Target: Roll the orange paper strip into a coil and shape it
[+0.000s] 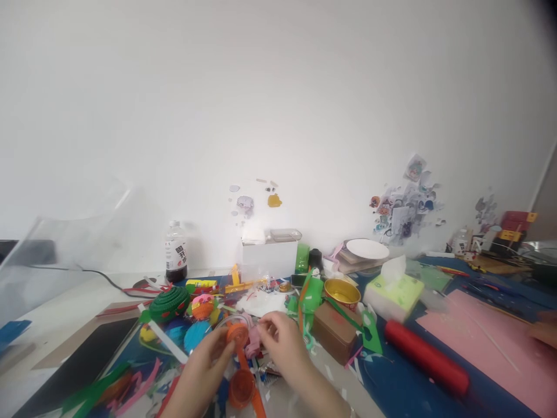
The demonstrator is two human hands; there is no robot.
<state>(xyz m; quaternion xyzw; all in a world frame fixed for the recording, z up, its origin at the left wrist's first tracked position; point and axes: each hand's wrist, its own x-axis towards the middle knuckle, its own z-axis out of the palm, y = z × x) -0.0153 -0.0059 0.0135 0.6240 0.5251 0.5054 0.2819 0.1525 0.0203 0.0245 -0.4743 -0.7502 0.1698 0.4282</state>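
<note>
My left hand (208, 361) is closed on a tightly wound orange paper coil (237, 334), gripped between thumb and fingers. Below it lies a second orange coil (242, 388), with an orange strip running beside it. Just to the right, my right hand (282, 338) has its fingertips pinched together close to a crumpled pink piece (252, 343); whether anything sits between them is too small to make out. Left of my hands are blue coiled paper discs (196, 335), a pink and orange ball (202, 306) and a green coiled dome (169, 303).
A brown box (336, 332), a gold tin (342, 293) and a tissue pack (395, 291) stand to the right. A red roll (426, 357) lies beside pink sheets (474, 342). A dark-filled bottle (176, 252) is by the wall. Another person's hand (546, 330) shows at the right edge.
</note>
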